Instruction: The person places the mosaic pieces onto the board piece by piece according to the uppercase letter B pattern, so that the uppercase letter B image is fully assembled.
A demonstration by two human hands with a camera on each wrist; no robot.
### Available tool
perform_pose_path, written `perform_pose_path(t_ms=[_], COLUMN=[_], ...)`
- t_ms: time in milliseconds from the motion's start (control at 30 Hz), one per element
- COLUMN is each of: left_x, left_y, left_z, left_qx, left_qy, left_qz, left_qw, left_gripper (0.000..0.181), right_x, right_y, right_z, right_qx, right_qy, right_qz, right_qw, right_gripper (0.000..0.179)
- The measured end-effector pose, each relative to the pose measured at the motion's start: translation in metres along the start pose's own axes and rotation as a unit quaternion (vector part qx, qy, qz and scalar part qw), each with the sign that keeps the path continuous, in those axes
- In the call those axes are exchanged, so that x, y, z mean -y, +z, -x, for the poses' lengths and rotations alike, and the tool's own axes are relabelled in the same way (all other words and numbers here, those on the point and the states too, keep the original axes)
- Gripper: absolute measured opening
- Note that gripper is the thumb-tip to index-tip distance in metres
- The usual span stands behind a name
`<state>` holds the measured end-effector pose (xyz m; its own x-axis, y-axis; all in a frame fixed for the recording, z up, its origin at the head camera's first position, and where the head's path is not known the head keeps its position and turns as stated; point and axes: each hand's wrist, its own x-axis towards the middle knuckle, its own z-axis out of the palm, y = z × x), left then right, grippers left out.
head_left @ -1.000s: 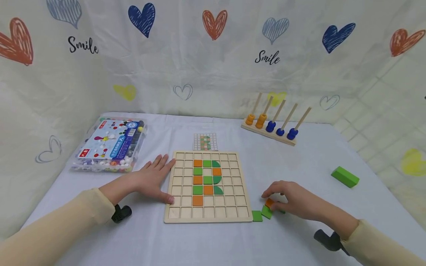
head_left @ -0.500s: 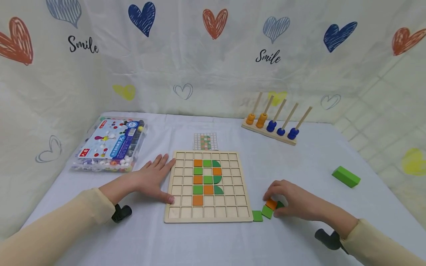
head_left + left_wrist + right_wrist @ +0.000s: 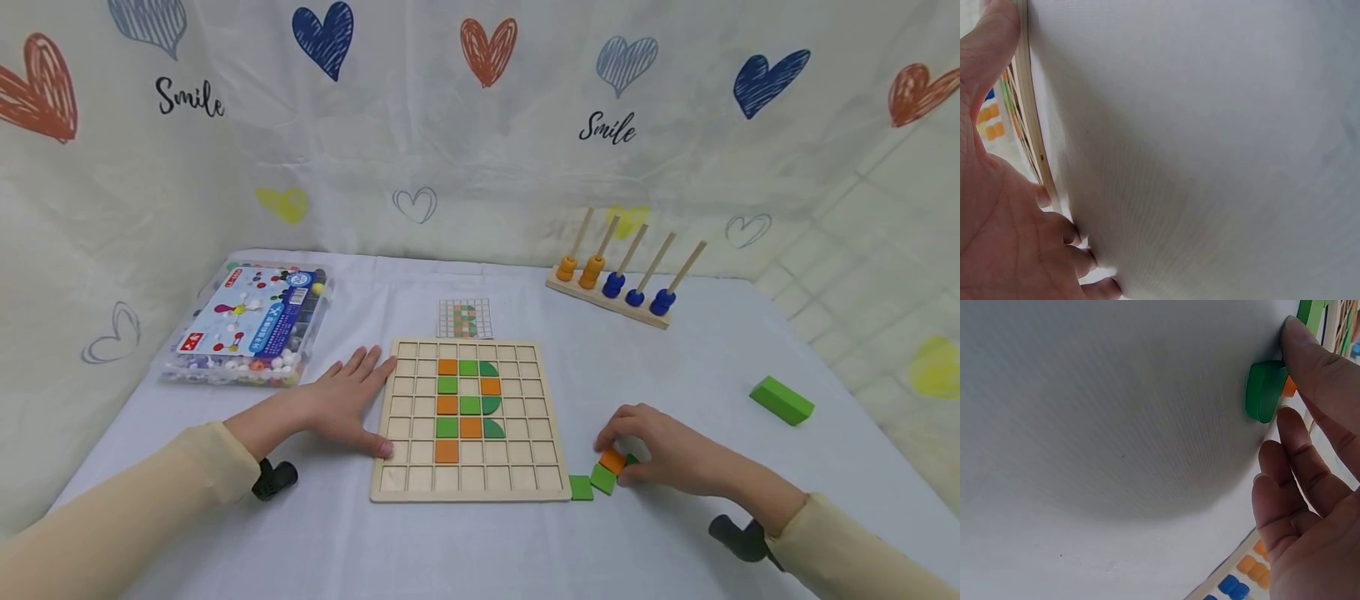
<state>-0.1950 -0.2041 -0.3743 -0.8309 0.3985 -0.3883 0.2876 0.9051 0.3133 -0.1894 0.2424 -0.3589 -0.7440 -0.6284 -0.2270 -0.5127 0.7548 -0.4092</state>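
Note:
A wooden grid board (image 3: 517,479) lies mid-table, with orange, light green and dark green tiles set in its cells. My left hand (image 3: 341,410) is spread at its left side, the thumb on the frame and the fingertips at the edge. Beside the board's lower right corner, my right hand (image 3: 660,450) is over loose pieces, thumb and fingers apart and bent. Between them lies an orange tile (image 3: 612,460), against a green tile (image 3: 602,478). A dark green rounded piece (image 3: 1266,390) is by the thumb and index finger; whether they touch it is unclear. Another green tile (image 3: 581,487) touches the board.
A small printed grid card (image 3: 464,318) lies behind the board. At back left is a clear plastic case (image 3: 247,317) of coloured pieces. A peg stand (image 3: 607,297) with orange and blue beads stands at back right, and a green block (image 3: 782,400) lies far right.
My right hand has shifted slightly right, uncovering more of the orange tile and showing the dark green piece. My left hand and the board have stayed put.

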Motion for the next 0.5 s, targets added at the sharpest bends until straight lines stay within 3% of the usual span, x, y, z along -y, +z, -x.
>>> perform_pose_path(t_ms=[500], left_x=[0.0002], left_y=[0.0007], left_z=[-0.0011], left_qx=[0.000], left_qy=[-0.002], left_qz=[0.001], left_qw=[1.0000], left_gripper=[0.132], right_x=[0.0019], right_y=[-0.0001], right_z=[-0.0002], right_qx=[0.003], right_qy=[0.011], right_qz=[0.004], right_qw=[0.9999], right_gripper=[0.035])
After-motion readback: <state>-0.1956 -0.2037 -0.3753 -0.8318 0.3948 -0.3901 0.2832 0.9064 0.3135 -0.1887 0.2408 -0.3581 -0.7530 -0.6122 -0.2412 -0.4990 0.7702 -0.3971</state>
